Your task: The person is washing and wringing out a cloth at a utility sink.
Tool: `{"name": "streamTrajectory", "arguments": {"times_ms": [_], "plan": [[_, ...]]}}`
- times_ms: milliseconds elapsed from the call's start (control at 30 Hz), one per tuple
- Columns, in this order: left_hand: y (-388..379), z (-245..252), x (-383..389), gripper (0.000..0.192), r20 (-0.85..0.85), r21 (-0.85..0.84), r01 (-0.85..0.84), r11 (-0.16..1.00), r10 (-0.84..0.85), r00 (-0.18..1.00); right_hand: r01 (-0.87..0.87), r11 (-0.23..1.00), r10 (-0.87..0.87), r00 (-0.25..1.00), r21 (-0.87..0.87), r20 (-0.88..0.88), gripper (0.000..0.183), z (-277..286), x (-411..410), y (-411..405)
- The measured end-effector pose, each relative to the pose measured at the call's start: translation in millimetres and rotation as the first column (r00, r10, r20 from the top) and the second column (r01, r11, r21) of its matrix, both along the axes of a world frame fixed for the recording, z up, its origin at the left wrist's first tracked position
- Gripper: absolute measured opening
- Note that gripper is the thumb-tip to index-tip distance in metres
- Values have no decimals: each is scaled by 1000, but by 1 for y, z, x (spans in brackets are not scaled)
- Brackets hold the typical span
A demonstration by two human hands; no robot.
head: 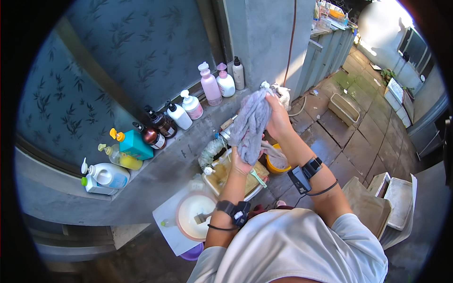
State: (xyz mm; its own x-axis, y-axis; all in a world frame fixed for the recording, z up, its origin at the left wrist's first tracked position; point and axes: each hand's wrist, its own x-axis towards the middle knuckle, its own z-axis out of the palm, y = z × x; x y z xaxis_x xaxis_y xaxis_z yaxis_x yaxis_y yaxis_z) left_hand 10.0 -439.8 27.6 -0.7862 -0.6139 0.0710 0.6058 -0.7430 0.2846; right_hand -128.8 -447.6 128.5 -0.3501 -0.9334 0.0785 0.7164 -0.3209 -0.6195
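Observation:
A bunched grey cloth (252,120) hangs in front of me over a wash basin. My right hand (277,116) grips its upper end. From below, my left hand (241,163) holds the lower end, with most of its fingers hidden by the fabric. Beneath the hands is the white basin (255,192) with a brownish board or water surface inside; I cannot tell which. A brush with a pale green handle (259,178) lies over it. Just right of the basin stands a yellow bucket (277,169) with greyish fabric in it, partly behind my right forearm.
Several pump bottles (211,85) line the window ledge at left. A wrapped pipe (209,154) runs by the wall. On a white board (170,205) sits a pink-rimmed bowl (189,212). A beige trough (343,109) lies on the paving; more containers (400,201) stand at right.

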Motion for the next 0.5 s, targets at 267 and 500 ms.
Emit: {"name": "streamTrajectory", "arguments": {"times_ms": [267, 500], "plan": [[-27, -22, -9, 58, -451, 79, 206, 975, -149, 880, -39, 993, -110, 17, -111, -994, 32, -36, 62, 91], [-16, 18, -31, 35, -701, -120, 137, 983, -182, 689, 238, 918, -281, -170, -316, -944, 35, -30, 64, 34]]}}
